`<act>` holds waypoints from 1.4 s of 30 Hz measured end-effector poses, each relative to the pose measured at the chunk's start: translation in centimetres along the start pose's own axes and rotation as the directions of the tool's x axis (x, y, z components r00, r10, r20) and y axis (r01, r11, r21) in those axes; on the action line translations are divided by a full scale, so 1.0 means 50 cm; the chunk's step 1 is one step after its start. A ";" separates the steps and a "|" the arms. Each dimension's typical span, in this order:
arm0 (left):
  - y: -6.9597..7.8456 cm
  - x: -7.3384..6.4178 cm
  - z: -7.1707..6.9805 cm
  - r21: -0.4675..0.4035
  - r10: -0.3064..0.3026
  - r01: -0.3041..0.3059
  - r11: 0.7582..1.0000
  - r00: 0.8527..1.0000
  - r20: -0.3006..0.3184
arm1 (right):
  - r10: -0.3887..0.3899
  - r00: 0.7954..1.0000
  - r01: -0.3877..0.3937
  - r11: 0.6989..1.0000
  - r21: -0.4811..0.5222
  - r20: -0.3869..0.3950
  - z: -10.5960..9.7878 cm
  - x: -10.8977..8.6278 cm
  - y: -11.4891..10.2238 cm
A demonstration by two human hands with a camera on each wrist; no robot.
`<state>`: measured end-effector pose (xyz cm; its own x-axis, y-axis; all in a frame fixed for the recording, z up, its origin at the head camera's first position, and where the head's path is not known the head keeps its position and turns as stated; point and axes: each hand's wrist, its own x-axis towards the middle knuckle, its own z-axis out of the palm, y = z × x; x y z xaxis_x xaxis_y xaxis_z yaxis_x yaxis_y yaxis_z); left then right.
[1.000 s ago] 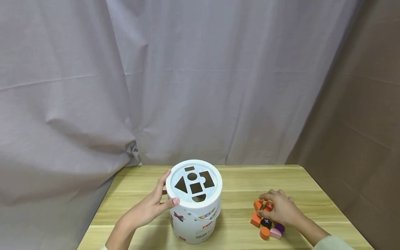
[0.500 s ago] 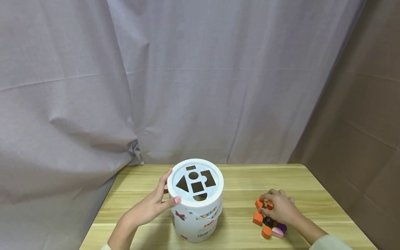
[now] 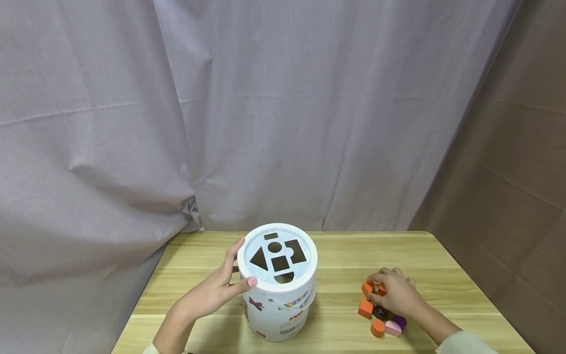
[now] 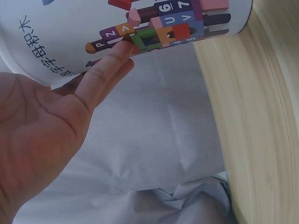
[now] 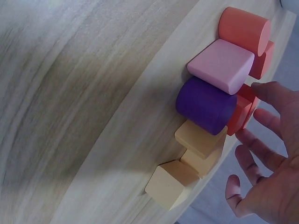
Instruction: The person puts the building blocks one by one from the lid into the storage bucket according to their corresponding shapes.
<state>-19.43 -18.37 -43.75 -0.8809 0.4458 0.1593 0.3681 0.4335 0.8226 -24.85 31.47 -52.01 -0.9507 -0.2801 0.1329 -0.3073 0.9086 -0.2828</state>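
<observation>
On the wooden table stands a white bucket [image 3: 276, 314] whose pale lid [image 3: 261, 280] has several shaped holes. My left hand [image 3: 212, 295] rests against its left side, thumb by the rim and straight fingers along the wall. In the left wrist view, those fingertips touch the printed picture. My right hand [image 3: 398, 292] is over a cluster of small blocks, thumb and forefinger apart around orange blocks [image 3: 367, 288]. Whether they touch is unclear. Nearby lie an orange cube [image 3: 365, 309], an orange cylinder [image 3: 378, 328], a black block [image 3: 380, 312], a pink block [image 5: 222, 65] and a purple cylinder [image 5: 205, 105].
Plain wood-coloured blocks [image 5: 170, 184] lie beside the purple cylinder in the right wrist view. A grey curtain [image 3: 274, 123] hangs behind the table [image 3: 340, 255], and a brown cloth [image 3: 522, 187] hangs along the right side.
The head view has shifted slightly. My right hand covers more of the orange block under its fingers than a second ago. The left hand stays against the bucket.
</observation>
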 end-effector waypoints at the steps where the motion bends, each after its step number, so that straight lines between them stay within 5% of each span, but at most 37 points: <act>1: 0.000 0.000 0.000 -0.001 0.001 -0.001 1.000 1.000 0.001 | -0.007 1.000 0.007 1.000 -0.002 -0.009 0.000 0.000 0.000; 17: -0.006 -0.003 -0.003 0.034 -0.009 0.010 0.999 1.000 -0.012 | -0.064 0.984 0.074 0.996 0.053 -0.169 -0.044 0.003 -0.025; 27: -0.003 0.007 0.004 -0.041 -0.032 0.031 0.999 0.999 -0.029 | -0.096 0.970 0.114 0.991 0.073 -0.223 -0.081 -0.001 -0.043; 33: -0.005 0.015 0.009 0.038 -0.013 0.016 0.999 0.997 -0.081 | -0.196 0.930 0.230 0.970 0.075 -0.309 -0.100 0.002 -0.055; 42: -0.001 0.016 0.018 -0.029 -0.020 0.017 0.999 0.995 -0.097 | -0.287 0.880 0.341 0.936 0.083 -0.379 -0.135 0.008 -0.088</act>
<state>-19.89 -17.34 -44.16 -0.9126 0.3592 0.1953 0.3444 0.4179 0.8407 -23.59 29.47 -44.31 -0.7324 -0.3904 0.5578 -0.6158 0.7294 -0.2979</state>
